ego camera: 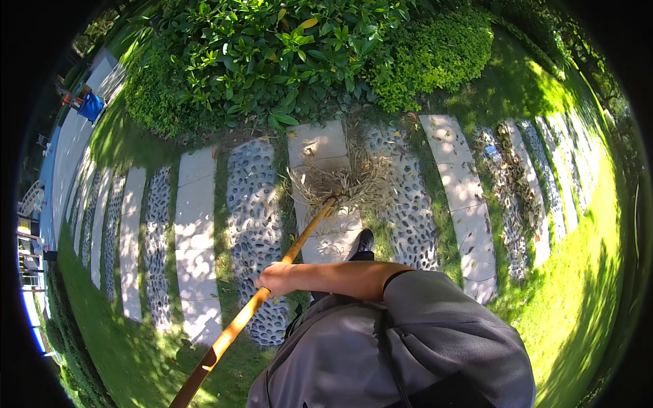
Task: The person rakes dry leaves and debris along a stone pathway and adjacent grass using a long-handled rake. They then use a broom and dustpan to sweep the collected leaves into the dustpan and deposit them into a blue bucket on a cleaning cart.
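My right hand (pixel 274 278) is closed around the wooden handle (pixel 306 232) of a long broom, with the forearm reaching across my body. The handle runs from the lower left up to a wide head of dry twigs or straw (pixel 352 183). That broom head lies over a pale stone slab (pixel 319 137) and spreads onto the pebbled strip (pixel 403 204) to its right. My left hand is out of view. Just below the broom head, a dark shoe (pixel 365 244) shows at the slab's right edge.
Leafy bushes (pixel 285 61) border the path ahead. Stone slabs and pebbled strips alternate with grass on both sides. Dry leaves (pixel 520 178) lie heaped on the right, near a small light-blue item (pixel 492 152). A blue container (pixel 92 106) stands at the far left.
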`<state>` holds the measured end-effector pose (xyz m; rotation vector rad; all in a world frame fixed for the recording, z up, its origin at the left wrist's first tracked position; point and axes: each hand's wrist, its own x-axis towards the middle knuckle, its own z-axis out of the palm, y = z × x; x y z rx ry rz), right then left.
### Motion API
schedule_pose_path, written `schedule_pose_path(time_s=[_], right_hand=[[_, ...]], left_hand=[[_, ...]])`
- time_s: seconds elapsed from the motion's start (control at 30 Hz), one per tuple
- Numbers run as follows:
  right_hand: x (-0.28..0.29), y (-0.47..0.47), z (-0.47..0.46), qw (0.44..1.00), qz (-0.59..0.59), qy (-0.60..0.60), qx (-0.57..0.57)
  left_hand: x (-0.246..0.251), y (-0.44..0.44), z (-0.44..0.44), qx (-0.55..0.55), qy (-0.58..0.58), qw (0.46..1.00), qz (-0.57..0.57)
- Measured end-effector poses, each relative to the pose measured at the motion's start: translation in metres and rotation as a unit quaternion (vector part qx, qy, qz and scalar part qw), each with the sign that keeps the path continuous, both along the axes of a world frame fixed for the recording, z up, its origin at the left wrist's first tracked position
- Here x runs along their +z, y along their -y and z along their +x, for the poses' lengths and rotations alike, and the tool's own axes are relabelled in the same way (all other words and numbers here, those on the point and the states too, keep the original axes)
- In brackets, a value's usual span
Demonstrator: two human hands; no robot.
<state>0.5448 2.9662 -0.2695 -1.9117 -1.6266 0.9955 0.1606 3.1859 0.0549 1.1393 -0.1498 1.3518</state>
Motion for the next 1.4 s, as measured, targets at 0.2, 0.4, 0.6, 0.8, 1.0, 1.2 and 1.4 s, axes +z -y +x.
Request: schedule_pose_path(time_s=[0.2, 0.4, 0.6, 0.8, 1.0, 1.2, 1.4], right_hand=[[-0.104, 0.181, 0.128, 0.975, -0.121, 0.042, -0.182], [-0.092, 0.397, 0.261, 0.88, -0.335, 0.163, -0.296], [-0.039, 0.35, 0.276, 0.916, -0.103, 0.216, -0.322], [-0.026, 0.226, 0.301, 0.963, 0.046, 0.094, -0.248], [-0.131, 0.332, 0.405, 0.944, -0.172, 0.027, -0.281], [-0.103, 0.478, 0.487, 0.815, -0.28, 0.196, -0.469], [-0.011, 0.477, 0.503, 0.63, -0.159, 0.286, -0.704]], left_hand=[[-0.136, 0.067, 0.213, -0.218, -0.132, 0.956, -0.143], [-0.26, 0.201, 0.357, -0.189, -0.337, 0.882, -0.27], [-0.221, 0.108, 0.39, -0.238, -0.232, 0.903, -0.274], [-0.079, 0.065, 0.395, 0.114, -0.132, 0.975, -0.138], [-0.181, 0.177, 0.568, 0.019, -0.362, 0.928, -0.088], [-0.236, 0.253, 0.758, -0.345, -0.358, 0.835, -0.233], [-0.182, 0.306, 0.949, -0.547, -0.285, 0.78, -0.105]])
